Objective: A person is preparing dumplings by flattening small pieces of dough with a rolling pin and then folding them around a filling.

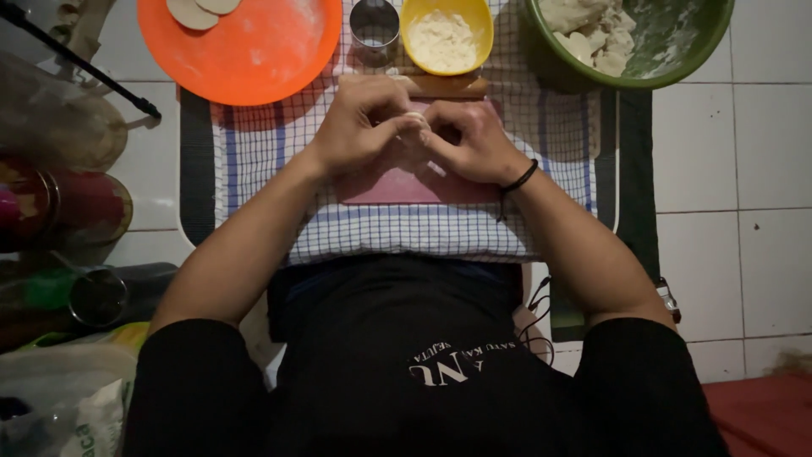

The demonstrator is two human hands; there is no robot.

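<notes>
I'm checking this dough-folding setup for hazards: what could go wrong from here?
1. The small dough piece is pinched between the left hand and right hand; too much pressure could tear it.
2. The rolling pin lies just beyond the knuckles and might get nudged into the yellow bowl.
3. The metal ring cutter stands close by and could tip.

A woven checked cloth [541, 127] lies under a smooth matt pink board [397, 188], beside a flour-dusted orange plastic plate [262, 59], a shiny metal ring cutter [374, 25] and glossy white floor tiles [736, 152].
</notes>
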